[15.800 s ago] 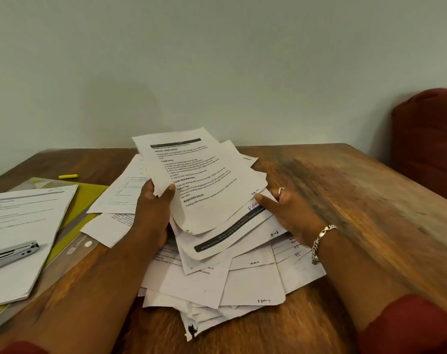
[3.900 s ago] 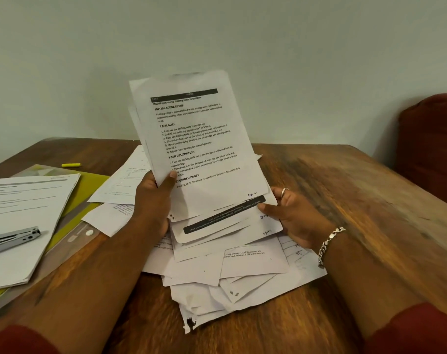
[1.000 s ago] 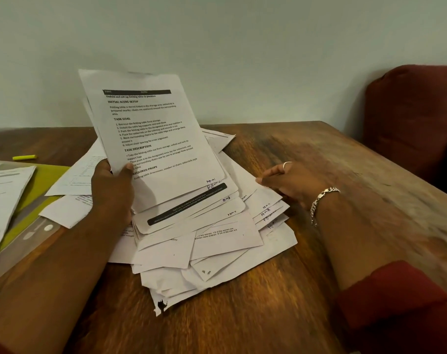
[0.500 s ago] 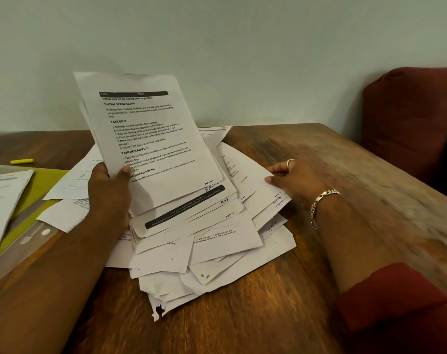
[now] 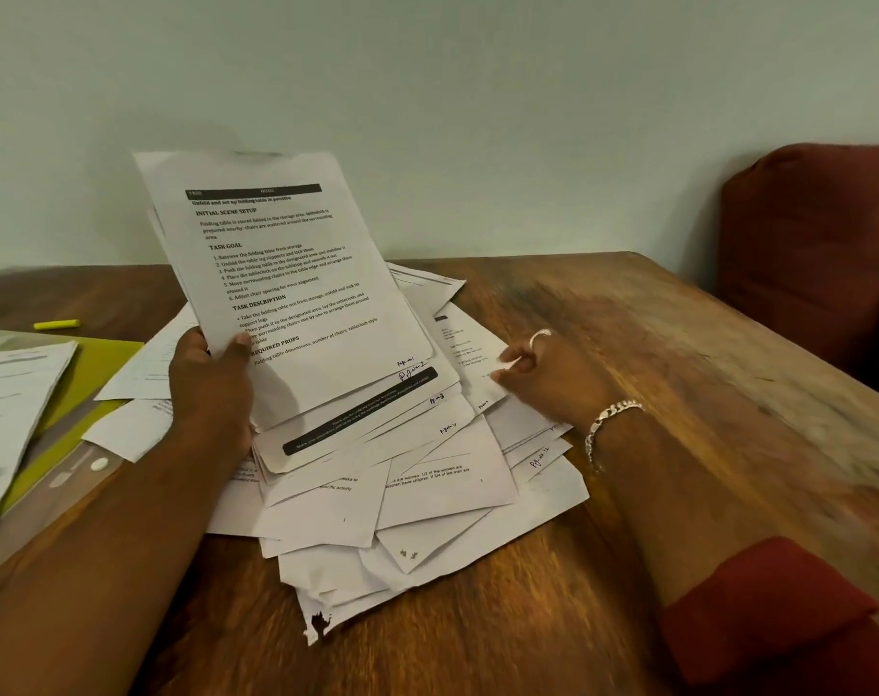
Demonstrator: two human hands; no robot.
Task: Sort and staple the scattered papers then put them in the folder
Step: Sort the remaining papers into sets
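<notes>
My left hand (image 5: pixel 211 389) grips a fanned stack of printed pages (image 5: pixel 297 293), held tilted up above the table, top page headed "INITIAL SCENE SETUP". Under and around it a loose pile of scattered papers (image 5: pixel 427 499) lies on the wooden table (image 5: pixel 678 354). To the right of the pile, my right hand (image 5: pixel 548 374) pinches the edge of one sheet (image 5: pixel 470 364) with thumb and fingertips; the hand is blurred. A yellow-green folder (image 5: pixel 101 364) with a clear cover lies at the left, partly under papers.
Another stack of white pages (image 5: pixel 15 394) rests on the folder at the far left. A yellow highlighter (image 5: pixel 55 324) lies near the table's back edge. A dark red chair (image 5: pixel 819 253) stands beyond the right side of the table.
My right hand has drawn back a little toward the held stack and lowered onto a sheet's edge. The left hand keeps the fanned pages raised, nearly still.
</notes>
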